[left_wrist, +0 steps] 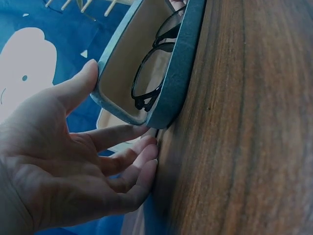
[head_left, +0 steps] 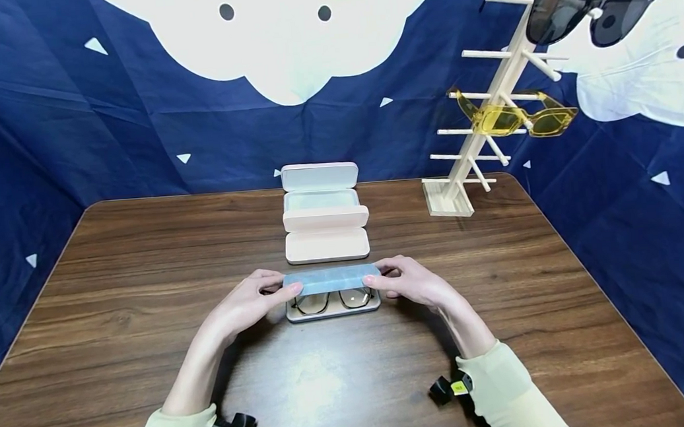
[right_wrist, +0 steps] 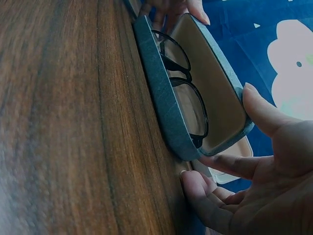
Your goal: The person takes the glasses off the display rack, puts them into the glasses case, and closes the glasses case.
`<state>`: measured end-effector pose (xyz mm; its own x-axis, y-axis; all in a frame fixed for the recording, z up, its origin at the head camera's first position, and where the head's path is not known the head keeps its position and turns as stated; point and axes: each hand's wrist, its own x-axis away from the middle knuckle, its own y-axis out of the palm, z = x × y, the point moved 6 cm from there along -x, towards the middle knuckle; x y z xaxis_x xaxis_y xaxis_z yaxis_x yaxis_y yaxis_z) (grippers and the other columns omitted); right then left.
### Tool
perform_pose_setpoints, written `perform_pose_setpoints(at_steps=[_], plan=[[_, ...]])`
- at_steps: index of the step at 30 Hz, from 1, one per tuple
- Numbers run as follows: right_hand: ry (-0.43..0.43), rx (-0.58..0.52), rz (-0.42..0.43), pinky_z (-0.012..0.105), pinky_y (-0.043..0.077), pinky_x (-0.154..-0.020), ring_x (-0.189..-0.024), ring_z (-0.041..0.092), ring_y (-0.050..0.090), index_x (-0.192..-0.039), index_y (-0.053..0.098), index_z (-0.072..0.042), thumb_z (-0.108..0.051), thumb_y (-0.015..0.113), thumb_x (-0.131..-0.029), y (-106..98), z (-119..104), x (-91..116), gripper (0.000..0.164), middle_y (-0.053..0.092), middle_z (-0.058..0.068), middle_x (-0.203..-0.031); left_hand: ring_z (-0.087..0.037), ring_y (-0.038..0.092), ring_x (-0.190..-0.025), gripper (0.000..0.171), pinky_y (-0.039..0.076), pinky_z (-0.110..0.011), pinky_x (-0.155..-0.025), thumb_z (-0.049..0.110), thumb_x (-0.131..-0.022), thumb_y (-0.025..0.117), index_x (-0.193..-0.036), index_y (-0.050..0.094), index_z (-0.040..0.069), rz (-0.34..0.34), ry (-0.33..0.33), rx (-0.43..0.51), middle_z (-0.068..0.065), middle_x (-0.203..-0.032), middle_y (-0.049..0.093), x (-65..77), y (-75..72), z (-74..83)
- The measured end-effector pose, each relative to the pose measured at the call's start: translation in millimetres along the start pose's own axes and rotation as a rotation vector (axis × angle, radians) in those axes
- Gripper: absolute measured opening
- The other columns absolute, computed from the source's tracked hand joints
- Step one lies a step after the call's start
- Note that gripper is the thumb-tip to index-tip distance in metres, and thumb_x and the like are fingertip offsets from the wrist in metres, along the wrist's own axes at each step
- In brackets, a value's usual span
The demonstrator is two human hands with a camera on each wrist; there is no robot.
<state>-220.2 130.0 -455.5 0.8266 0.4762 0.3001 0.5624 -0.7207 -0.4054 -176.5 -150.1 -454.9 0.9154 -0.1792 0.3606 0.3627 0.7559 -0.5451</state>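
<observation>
A blue glasses case (head_left: 331,279) lies on the table with its lid partly raised. Inside, against a beige lining, sits a pair of dark-framed eyeglasses (head_left: 312,303) with clear lenses. My left hand (head_left: 251,300) holds the case's left end, thumb on the lid's edge and fingers behind by the hinge side. At the opposite end my right hand (head_left: 411,281) grips in the same way. In the left wrist view the left thumb (left_wrist: 80,85) presses the lid rim. The right wrist view shows the right thumb (right_wrist: 261,110) on that rim too.
Two pale glasses cases stand open behind the blue one, the nearer white-lined (head_left: 328,245), the farther (head_left: 322,199) by the back edge. At back right a wooden display stand (head_left: 466,155) carries black sunglasses (head_left: 560,16) and yellow sunglasses (head_left: 499,121). A blue cloth hangs behind.
</observation>
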Motion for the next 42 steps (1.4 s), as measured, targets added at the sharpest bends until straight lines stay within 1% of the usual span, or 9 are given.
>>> perform_pose_setpoints(at_steps=[6,11,20,27,30,33,36,40,42], plan=[[0.001,-0.001,-0.002,0.024,0.051,-0.072,-0.082,0.014,0.059,-0.126,0.067,-0.001,-0.029,0.071,-0.097,-0.5,0.6,0.3,0.041,0.066,0.004,-0.101,-0.039,0.042,-0.147,0.086,0.039,-0.058,-0.117,0.065,-0.092,0.065,-0.151,0.05,0.004,0.004,0.012,-0.005,-0.015,-0.157,0.046,-0.9,-0.3,-1.6],[0.006,0.0,-0.004,0.026,0.054,-0.078,-0.089,0.011,0.061,-0.131,0.064,0.001,-0.029,0.071,-0.097,-0.5,0.5,0.6,0.046,0.067,0.01,-0.112,-0.036,0.044,-0.145,0.084,0.039,-0.056,-0.117,0.063,-0.091,0.068,-0.149,0.053,0.004,0.018,0.027,-0.001,-0.012,-0.154,0.049,-0.7,-1.1,-1.6],[0.005,0.007,-0.009,0.025,0.052,-0.077,-0.089,0.011,0.061,-0.13,0.066,-0.002,-0.028,0.072,-0.096,0.2,-0.6,-0.2,0.043,0.067,0.01,-0.112,-0.038,0.046,-0.143,0.081,0.041,-0.057,-0.115,0.058,-0.089,0.073,-0.147,0.055,0.005,0.016,0.041,-0.022,-0.014,-0.152,0.05,-1.3,-3.0,-2.1],[0.001,0.038,0.005,0.026,0.052,-0.081,-0.094,0.012,0.062,-0.135,0.063,0.0,-0.032,0.073,-0.095,-2.2,1.0,1.4,0.052,0.065,0.015,-0.121,-0.038,0.047,-0.142,0.081,0.041,-0.056,-0.114,0.059,-0.088,0.074,-0.147,0.056,0.005,0.024,0.04,-0.035,-0.013,-0.151,0.051,-2.7,-2.5,-3.1],[-0.002,0.036,0.009,0.026,0.052,-0.08,-0.092,0.011,0.062,-0.135,0.063,0.001,-0.031,0.074,-0.094,-2.3,1.9,2.0,0.053,0.066,0.015,-0.12,-0.038,0.046,-0.143,0.083,0.041,-0.057,-0.114,0.062,-0.087,0.073,-0.147,0.056,0.007,0.028,0.024,-0.028,-0.012,-0.152,0.051,-1.5,-1.5,-3.7],[-0.01,0.031,0.005,0.025,0.051,-0.077,-0.088,0.011,0.061,-0.133,0.065,0.0,-0.03,0.074,-0.094,-2.8,1.9,2.4,0.049,0.067,0.012,-0.114,-0.037,0.047,-0.143,0.083,0.041,-0.057,-0.114,0.064,-0.086,0.073,-0.146,0.057,0.009,0.033,0.019,-0.025,-0.011,-0.152,0.051,-1.1,-1.1,-3.0],[-0.025,0.046,0.001,0.025,0.051,-0.075,-0.087,0.011,0.06,-0.131,0.066,-0.001,-0.029,0.074,-0.094,-3.2,1.0,2.4,0.047,0.067,0.011,-0.111,-0.035,0.05,-0.14,0.082,0.043,-0.056,-0.112,0.065,-0.086,0.072,-0.145,0.058,0.01,0.04,0.034,-0.039,-0.01,-0.15,0.053,-1.7,-1.9,-2.2],[-0.048,0.092,0.009,0.024,0.049,-0.079,-0.09,0.011,0.06,-0.133,0.065,-0.001,-0.029,0.075,-0.093,-2.7,0.0,1.9,0.05,0.067,0.012,-0.112,-0.034,0.053,-0.137,0.082,0.044,-0.055,-0.11,0.065,-0.085,0.073,-0.145,0.058,0.01,0.04,0.048,-0.061,-0.009,-0.15,0.054,-1.8,-3.4,-3.3],[-0.068,0.109,0.011,0.024,0.047,-0.08,-0.088,0.012,0.06,-0.132,0.066,-0.002,-0.027,0.077,-0.092,-1.2,-0.3,0.8,0.049,0.068,0.012,-0.105,-0.035,0.051,-0.138,0.084,0.044,-0.056,-0.11,0.064,-0.085,0.075,-0.146,0.057,0.008,0.041,0.068,-0.094,-0.01,-0.152,0.052,-1.5,-3.7,-3.0]])
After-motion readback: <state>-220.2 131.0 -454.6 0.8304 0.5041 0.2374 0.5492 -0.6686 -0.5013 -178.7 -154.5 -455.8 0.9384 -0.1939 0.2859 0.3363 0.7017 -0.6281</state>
